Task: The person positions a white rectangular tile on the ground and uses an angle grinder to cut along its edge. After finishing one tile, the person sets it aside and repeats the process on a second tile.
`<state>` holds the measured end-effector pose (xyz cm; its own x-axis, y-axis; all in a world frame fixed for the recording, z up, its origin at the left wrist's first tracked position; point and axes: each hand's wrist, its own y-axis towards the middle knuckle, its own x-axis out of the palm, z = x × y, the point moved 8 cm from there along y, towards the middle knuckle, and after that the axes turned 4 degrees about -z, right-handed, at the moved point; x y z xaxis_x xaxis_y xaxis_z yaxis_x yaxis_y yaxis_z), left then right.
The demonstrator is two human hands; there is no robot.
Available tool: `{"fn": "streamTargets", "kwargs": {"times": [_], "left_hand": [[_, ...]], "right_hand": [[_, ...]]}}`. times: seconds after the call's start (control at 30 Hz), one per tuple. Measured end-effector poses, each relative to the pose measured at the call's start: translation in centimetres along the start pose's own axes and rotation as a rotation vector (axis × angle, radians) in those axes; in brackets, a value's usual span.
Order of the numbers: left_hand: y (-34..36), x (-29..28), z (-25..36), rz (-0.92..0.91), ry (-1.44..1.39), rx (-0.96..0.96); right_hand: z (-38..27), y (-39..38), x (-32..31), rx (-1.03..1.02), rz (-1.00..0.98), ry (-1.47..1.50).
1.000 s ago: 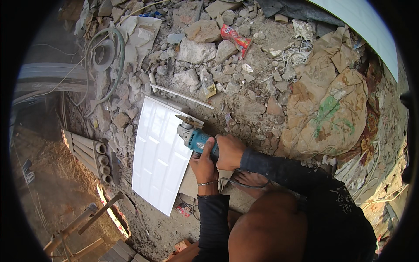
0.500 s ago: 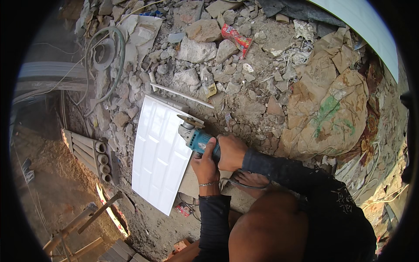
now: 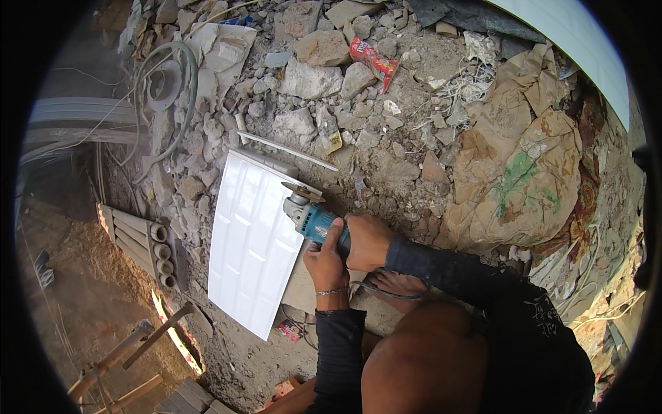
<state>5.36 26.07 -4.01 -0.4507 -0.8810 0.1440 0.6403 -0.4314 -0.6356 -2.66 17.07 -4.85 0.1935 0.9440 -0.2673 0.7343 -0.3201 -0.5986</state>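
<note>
Both of my hands hold a teal angle grinder (image 3: pixel 318 224) whose disc (image 3: pixel 301 188) sits at the upper right edge of a glossy white tile (image 3: pixel 248 241) with a raised brick pattern. My left hand (image 3: pixel 326 262) wraps the body from below, its thumb along the side and a bracelet at the wrist. Closed round the rear end is my right hand (image 3: pixel 367 241), its fingers partly hidden. The tile lies tilted on the rubble, its far edge next to a thin white strip (image 3: pixel 289 152). Whether the disc touches the tile is hard to tell.
Broken stones (image 3: pixel 310 78) cover the ground ahead, with a red wrapper (image 3: pixel 373 63) among them. Crumpled brown paper (image 3: pixel 524 172) lies to the right. At left are stacked pipes (image 3: pixel 160 250) and a coiled hose (image 3: pixel 189 76). My bare foot (image 3: pixel 396 281) is close behind the grinder.
The grinder and both my hands have shifted very slightly to the right and down. The tile has not moved.
</note>
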Motion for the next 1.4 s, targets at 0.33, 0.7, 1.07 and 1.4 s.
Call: {"fn": "streamTargets", "kwargs": {"times": [0.33, 0.7, 1.07, 1.4], "left_hand": [[-0.2, -0.1, -0.3, 0.011, 0.021, 0.000], [-0.7, 0.4, -0.1, -0.002, 0.005, -0.003], [-0.4, 0.1, -0.3, 0.005, 0.006, 0.000], [0.3, -0.3, -0.4, 0.000, 0.004, -0.005]], "right_hand": [[0.3, -0.2, 0.1, 0.024, -0.039, -0.010], [0.3, -0.6, -0.1, 0.006, -0.001, -0.012], [0.3, -0.5, 0.0, 0.016, 0.003, -0.005], [0.1, 0.0, 0.1, 0.005, 0.001, 0.007]]}}
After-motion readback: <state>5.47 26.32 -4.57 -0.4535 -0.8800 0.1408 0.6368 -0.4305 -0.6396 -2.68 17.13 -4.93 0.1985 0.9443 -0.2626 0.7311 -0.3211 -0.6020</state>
